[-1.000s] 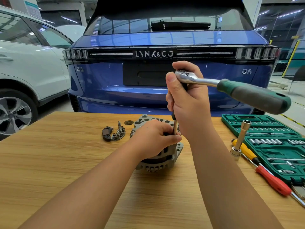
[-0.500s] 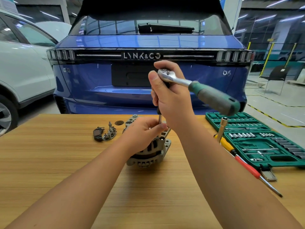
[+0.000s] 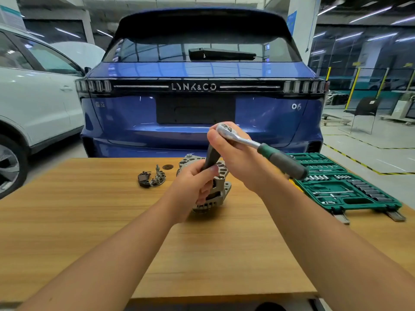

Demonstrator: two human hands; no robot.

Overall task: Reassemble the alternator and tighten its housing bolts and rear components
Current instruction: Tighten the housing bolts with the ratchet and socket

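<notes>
**Ratchet on the housing bolt, socket end hidden**

While your right hand [image 3: 233, 151] curls around the head of the ratchet [image 3: 258, 147], its green handle sticks out to your right, above the socket set [image 3: 350, 189]. From that head a dark extension [image 3: 211, 157] slants down and to your left into your left hand [image 3: 195, 187], whose fingers wrap around its lower end and pinch it against the alternator [image 3: 215, 189].

That alternator stands on the worktop [image 3: 157, 243] directly under both hands, pulley end down, rear face up. So the line that counts runs from the ratchet head down the extension to the housing; it is tilted, not plumb, and I judge the bolt will want it brought more upright before you swing the handle. Your left hand is nearer the bolt and guides; your right supplies the turn.

Your fingers cover where the socket meets the bolt, so I cannot tell whether it is seated. Just beside the alternator, to your left, lie the loose rear parts [image 3: 152, 179], too small to make out singly.
</notes>
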